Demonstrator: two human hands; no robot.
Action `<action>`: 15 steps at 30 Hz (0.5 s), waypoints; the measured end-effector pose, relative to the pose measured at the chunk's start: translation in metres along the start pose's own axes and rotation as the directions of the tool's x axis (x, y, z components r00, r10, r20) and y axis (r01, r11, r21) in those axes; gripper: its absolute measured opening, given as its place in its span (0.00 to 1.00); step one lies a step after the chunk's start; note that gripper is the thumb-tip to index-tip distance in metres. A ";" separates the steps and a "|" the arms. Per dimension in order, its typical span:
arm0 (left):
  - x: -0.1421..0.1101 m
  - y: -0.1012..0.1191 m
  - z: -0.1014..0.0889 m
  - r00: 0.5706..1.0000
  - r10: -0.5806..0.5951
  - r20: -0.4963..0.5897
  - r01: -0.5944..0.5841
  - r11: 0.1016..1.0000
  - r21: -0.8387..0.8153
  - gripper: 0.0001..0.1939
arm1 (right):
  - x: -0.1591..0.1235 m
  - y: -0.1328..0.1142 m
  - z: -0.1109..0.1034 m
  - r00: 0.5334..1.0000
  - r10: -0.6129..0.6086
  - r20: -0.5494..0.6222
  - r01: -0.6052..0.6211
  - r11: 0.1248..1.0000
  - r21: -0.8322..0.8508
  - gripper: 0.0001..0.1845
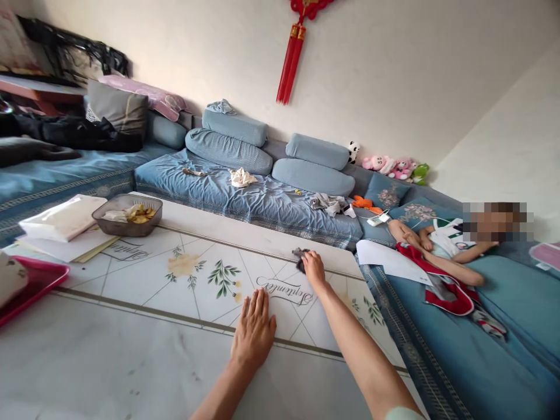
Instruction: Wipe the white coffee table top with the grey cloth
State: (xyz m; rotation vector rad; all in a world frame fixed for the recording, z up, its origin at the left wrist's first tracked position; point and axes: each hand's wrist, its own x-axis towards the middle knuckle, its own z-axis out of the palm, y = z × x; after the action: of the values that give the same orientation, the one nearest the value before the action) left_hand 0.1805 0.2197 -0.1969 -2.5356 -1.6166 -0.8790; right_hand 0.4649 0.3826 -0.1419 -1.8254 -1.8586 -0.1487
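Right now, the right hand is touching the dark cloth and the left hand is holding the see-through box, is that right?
Not quite: the left hand isn't holding the box. The head view shows it palm down on the table, away from the box. The right hand is touching the dark cloth, as you said.

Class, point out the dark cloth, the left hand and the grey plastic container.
Dark cloth (300,262): head view, on its exposed bunched part.
Left hand (253,330): head view, on the back of the hand.
Grey plastic container (126,228): head view, on its front wall.
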 end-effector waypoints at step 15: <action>-0.003 0.002 -0.005 0.999 0.025 -0.033 -0.023 0.998 0.050 0.40 | -0.054 0.000 -0.027 0.986 -0.067 0.151 0.067 0.998 0.002 0.17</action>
State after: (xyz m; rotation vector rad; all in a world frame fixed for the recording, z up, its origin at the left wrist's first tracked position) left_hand 0.1789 0.2150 -0.1934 -2.4888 -1.5749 -0.8630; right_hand 0.4700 0.3222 -0.1429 -1.8215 -2.0257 -0.0383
